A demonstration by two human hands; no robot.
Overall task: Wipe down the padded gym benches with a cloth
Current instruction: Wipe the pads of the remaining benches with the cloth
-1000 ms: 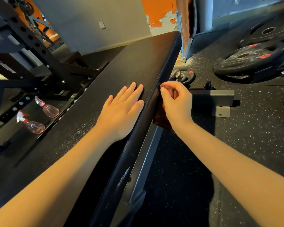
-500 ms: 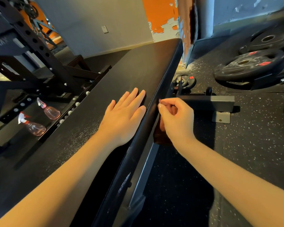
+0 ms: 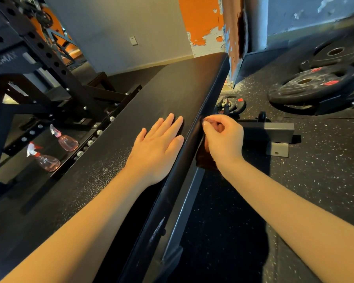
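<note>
We hold the cloth to the bench edge.
Our left hand lies flat, fingers together; our right hand clamps the cloth just beside those fingertips.

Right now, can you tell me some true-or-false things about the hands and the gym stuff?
1. The left hand lies flat on the bench pad. True.
2. The right hand holds a spray bottle. False: it grips a brown cloth against the pad's side edge.
3. Two spray bottles lie left of the bench. True.
4. The weight plates sit on the bench. False: they lie on the floor to its right.
</note>
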